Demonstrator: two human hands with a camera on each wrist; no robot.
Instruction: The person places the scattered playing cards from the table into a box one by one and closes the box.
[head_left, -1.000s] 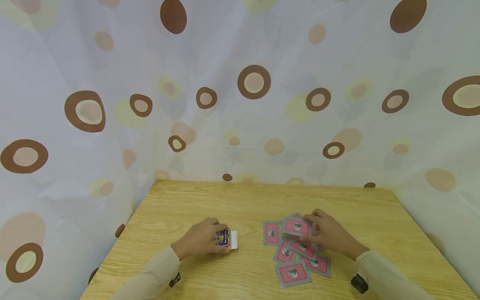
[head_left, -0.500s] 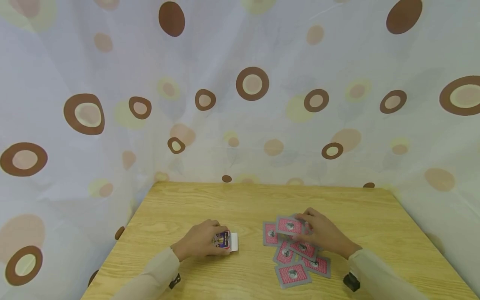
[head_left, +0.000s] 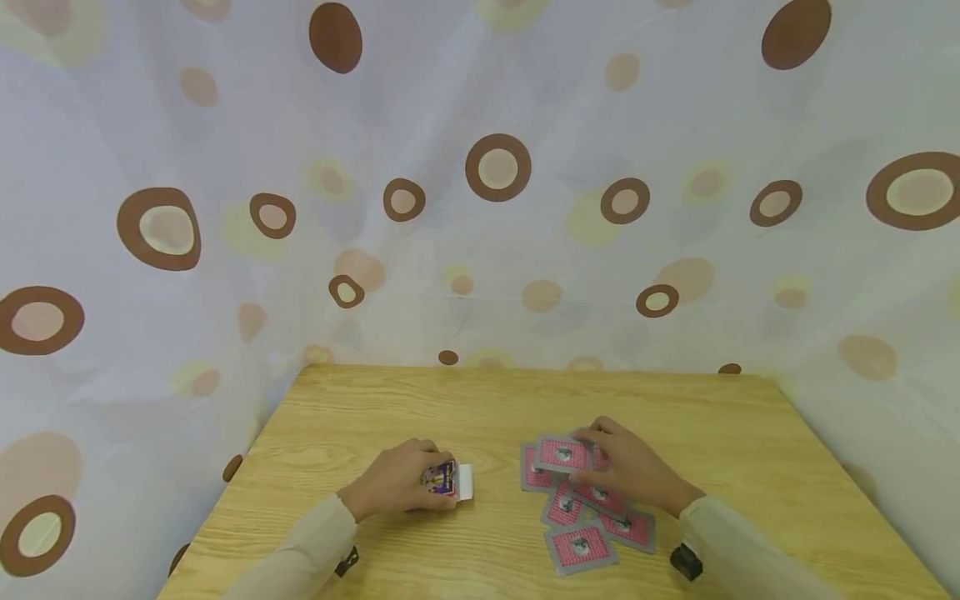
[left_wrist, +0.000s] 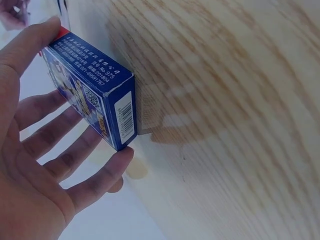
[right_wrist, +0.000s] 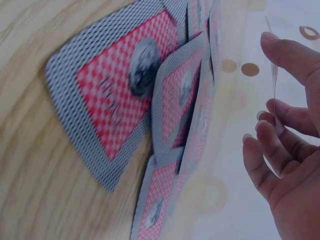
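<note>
My left hand grips a small blue playing-card box on the left half of the table, its white flap sticking out to the right. In the left wrist view, the thumb lies along one edge of the box and the fingertips along the other. My right hand pinches a red-and-grey playing card between thumb and fingers, above other cards. Seen edge-on in the right wrist view, the held card is a thin line. Beneath lie several loose cards, backs up and overlapping.
A light wooden table carries everything. White cloth with brown and yellow spots hangs behind it and along both sides. One loose card lies nearest the right wrist camera. A dark wrist device shows under the right sleeve.
My right hand has moved left with the card, away from the right side of the pile and over its upper left. The left hand and the box have stayed in place.
</note>
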